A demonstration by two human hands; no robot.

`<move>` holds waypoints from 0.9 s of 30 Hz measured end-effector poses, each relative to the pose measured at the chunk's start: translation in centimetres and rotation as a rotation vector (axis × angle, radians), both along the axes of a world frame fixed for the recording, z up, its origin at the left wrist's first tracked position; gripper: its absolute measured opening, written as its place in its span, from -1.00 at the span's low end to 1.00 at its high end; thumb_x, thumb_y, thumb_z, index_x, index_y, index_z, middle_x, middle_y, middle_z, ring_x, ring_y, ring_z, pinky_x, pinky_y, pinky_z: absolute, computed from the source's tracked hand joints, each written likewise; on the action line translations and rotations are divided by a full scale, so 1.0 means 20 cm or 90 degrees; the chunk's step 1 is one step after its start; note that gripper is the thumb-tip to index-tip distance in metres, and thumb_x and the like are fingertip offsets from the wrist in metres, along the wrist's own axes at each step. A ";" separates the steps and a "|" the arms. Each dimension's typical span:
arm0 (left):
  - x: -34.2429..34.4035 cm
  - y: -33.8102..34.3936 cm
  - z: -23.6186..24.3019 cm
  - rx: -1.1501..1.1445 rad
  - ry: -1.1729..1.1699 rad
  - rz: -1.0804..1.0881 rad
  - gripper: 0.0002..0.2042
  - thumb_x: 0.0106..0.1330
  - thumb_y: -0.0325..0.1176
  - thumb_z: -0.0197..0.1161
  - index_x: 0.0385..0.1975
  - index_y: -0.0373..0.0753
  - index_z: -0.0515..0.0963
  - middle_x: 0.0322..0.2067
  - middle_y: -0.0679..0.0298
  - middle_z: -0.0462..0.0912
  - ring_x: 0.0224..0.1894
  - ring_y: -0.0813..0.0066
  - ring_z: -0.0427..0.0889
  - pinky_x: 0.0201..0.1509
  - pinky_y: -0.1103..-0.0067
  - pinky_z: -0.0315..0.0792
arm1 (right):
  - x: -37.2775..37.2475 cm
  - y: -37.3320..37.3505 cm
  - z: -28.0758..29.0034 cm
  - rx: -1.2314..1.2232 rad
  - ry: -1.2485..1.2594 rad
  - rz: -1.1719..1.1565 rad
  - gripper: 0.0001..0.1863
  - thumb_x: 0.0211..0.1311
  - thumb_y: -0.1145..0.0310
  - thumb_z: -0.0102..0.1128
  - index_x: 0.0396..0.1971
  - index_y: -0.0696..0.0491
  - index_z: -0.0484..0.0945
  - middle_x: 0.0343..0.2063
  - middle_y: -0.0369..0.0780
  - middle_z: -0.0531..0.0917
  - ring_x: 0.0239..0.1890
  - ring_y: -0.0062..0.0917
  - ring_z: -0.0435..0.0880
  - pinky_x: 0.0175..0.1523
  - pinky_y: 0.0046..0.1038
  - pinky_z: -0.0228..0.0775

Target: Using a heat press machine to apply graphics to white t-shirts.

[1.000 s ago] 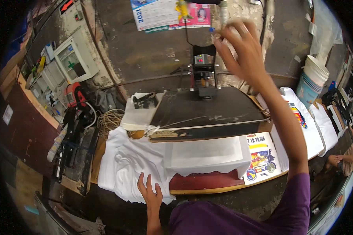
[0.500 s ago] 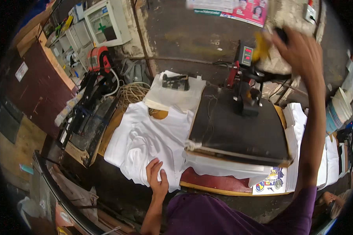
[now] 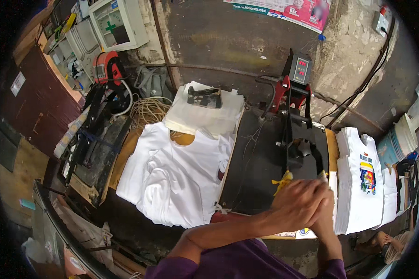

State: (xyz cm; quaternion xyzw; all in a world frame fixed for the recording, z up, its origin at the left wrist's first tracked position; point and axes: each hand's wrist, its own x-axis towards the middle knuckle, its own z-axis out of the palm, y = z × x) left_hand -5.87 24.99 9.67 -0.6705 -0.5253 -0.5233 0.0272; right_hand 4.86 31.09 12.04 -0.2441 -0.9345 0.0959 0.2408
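Note:
Both my hands are closed together on the handle of a heat press, its yellow-wrapped end (image 3: pixel 282 180) showing beside them. My left hand (image 3: pixel 291 201) reaches across from the left and covers much of the grip. My right hand (image 3: pixel 325 211) is against it on the right, its fingers partly hidden. Beneath them the press's black upper plate (image 3: pixel 253 162) lies flat and low, with the red and black lever frame (image 3: pixel 288 100) behind it. To its left a plain white T-shirt (image 3: pixel 172 176) lies spread and rumpled, untouched by either hand.
A stack of pale sheets (image 3: pixel 186 116) sits behind the shirt, with a dark block (image 3: pixel 205 98) on it. Printed white shirts (image 3: pixel 358 186) are piled at right, near stacked buckets (image 3: pixel 398 139). A second press (image 3: pixel 102 125) stands at left. Another person's hands (image 3: pixel 383 239) show at lower right.
The handle has come down toward me with my right hand, and the upper plate has dropped. My left hand has left the white T-shirt and joined the right on the handle.

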 end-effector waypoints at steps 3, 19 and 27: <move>0.04 0.00 -0.07 -0.050 0.004 -0.050 -0.65 0.29 -0.31 0.06 -0.04 -0.43 0.42 -0.16 -0.10 0.56 -0.07 0.00 0.59 0.12 0.25 0.42 | 0.05 -0.01 -0.05 0.007 -0.098 -0.040 -0.76 -0.07 0.29 0.22 -0.44 0.13 0.54 -0.55 -0.14 0.60 -0.49 -0.26 0.63 -0.40 -0.26 0.42; 0.04 -0.06 -0.18 0.000 0.038 0.011 -0.76 0.18 -0.32 0.12 -0.20 -0.28 0.48 -0.23 0.10 0.58 -0.25 0.14 0.59 -0.09 0.33 0.44 | 0.05 -0.03 -0.33 0.108 0.041 -0.046 -0.78 -0.13 0.22 0.19 -0.55 0.08 0.53 -0.62 -0.17 0.59 -0.56 -0.29 0.61 -0.39 -0.31 0.42; 0.01 -0.09 -0.18 -0.076 -0.197 -0.022 -0.73 0.35 -0.31 -0.03 -0.14 -0.31 0.54 -0.13 0.07 0.61 -0.12 0.07 0.57 -0.01 0.31 0.43 | 0.14 -0.22 -0.29 0.196 0.160 0.016 -0.50 -0.22 0.42 0.27 -0.13 0.17 0.51 -0.09 -0.01 0.52 0.05 -0.06 0.42 0.12 -0.14 0.33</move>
